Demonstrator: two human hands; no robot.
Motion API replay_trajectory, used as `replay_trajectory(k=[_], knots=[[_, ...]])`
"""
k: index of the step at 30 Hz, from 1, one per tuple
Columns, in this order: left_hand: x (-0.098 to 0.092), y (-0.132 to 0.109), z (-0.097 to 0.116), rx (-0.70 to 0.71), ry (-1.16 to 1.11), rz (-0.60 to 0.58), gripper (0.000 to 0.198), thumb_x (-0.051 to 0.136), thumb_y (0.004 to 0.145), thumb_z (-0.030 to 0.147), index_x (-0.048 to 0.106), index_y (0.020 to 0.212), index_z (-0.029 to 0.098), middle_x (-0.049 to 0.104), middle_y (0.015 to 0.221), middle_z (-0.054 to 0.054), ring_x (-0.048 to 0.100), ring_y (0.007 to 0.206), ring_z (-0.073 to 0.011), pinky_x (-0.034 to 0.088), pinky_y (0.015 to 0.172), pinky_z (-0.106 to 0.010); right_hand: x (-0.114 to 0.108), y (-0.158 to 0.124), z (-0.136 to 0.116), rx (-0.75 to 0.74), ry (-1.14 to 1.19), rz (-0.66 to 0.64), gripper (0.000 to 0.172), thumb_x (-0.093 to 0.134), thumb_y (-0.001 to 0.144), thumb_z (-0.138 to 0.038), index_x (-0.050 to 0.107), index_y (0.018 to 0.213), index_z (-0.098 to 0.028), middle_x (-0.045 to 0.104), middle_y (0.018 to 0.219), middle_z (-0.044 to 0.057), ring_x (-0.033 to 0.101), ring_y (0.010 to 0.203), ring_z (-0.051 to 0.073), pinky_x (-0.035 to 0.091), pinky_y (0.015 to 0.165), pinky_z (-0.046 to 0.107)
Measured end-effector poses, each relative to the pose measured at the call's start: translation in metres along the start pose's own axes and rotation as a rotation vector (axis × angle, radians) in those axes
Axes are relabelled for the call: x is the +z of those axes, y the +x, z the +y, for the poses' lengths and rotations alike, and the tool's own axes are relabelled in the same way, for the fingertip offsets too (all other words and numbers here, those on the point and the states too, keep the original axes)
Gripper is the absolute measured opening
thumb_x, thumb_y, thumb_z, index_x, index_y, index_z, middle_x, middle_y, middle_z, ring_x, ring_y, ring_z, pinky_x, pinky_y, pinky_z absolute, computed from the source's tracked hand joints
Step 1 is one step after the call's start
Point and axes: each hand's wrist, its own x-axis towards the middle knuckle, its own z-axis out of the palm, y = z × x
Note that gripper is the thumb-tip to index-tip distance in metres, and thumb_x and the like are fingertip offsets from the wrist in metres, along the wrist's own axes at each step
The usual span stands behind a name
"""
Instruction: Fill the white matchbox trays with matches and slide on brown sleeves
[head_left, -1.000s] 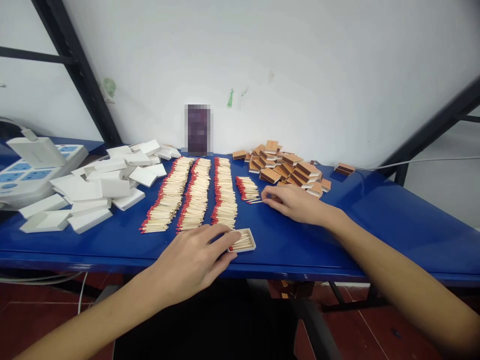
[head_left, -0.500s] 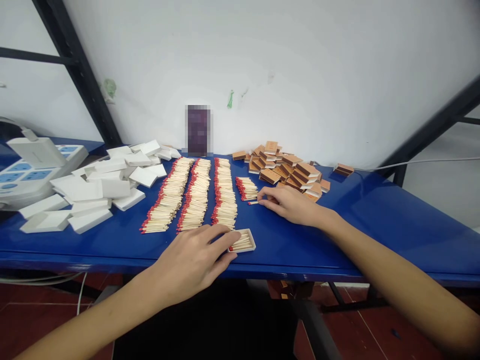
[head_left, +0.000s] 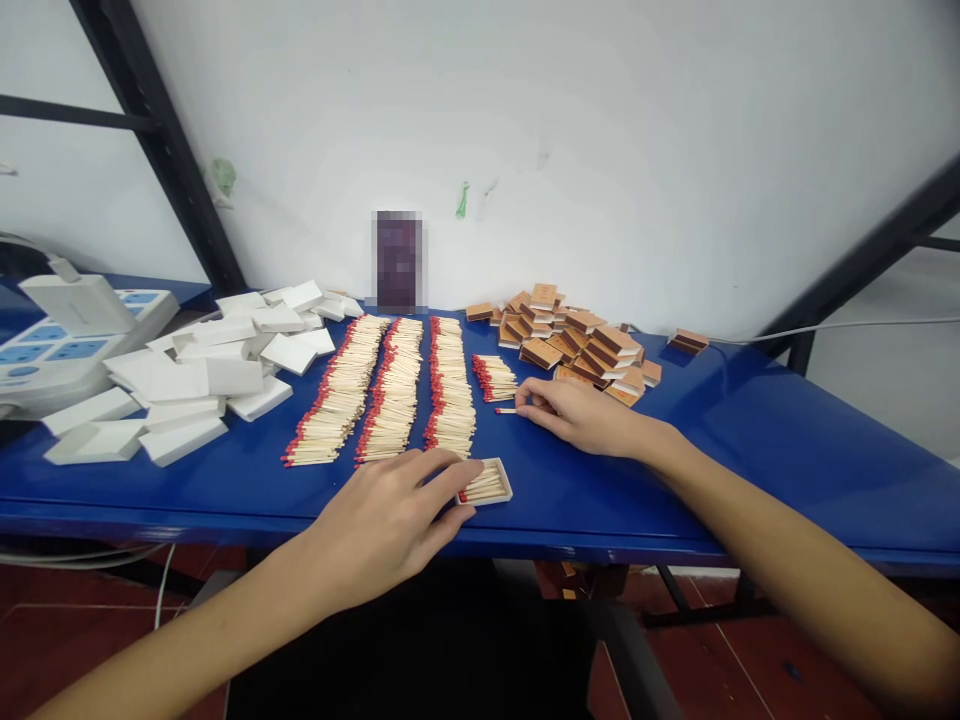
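Note:
Near the table's front edge, a white matchbox tray (head_left: pixel 504 492) holds red-tipped matches. Its left end is gripped by my left hand (head_left: pixel 409 505), which covers part of the matches inside. The fingers of my right hand (head_left: pixel 562 408) are pinched on the plain end of a single match (head_left: pixel 505 411), its red head pointing left. Just behind that match lies a small group of matches (head_left: pixel 495 378). Further left, three long rows of matches (head_left: pixel 451 385) run from the back of the table toward me, heads to the left.
White empty trays (head_left: pixel 199 378) are heaped on the left, beside a power strip (head_left: pixel 82 345) with a white charger. Brown matchbox sleeves (head_left: pixel 577 340) are piled at the back right. A blurred dark rectangle (head_left: pixel 399 260) stands against the wall on the blue table (head_left: pixel 750 450).
My right hand, with the match in its fingertips, has shifted slightly toward me, away from the small group. My left hand stays on the tray.

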Motion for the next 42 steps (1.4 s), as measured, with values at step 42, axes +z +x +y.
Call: replay_trajectory(k=[42], knots=[[0.001, 0.0, -0.001, -0.004, -0.023, -0.018, 0.017, 0.051, 0.098, 0.024, 0.056, 0.114, 0.02, 0.067, 0.109, -0.007, 0.07, 0.089, -0.0235, 0.06, 0.077, -0.04, 0.012, 0.008, -0.009, 0.061, -0.068, 0.13, 0.017, 0.046, 0.097, -0.028, 0.06, 0.098, -0.019, 0.057, 0.068, -0.001, 0.047, 0.058, 0.014, 0.03, 0.059, 0.025]])
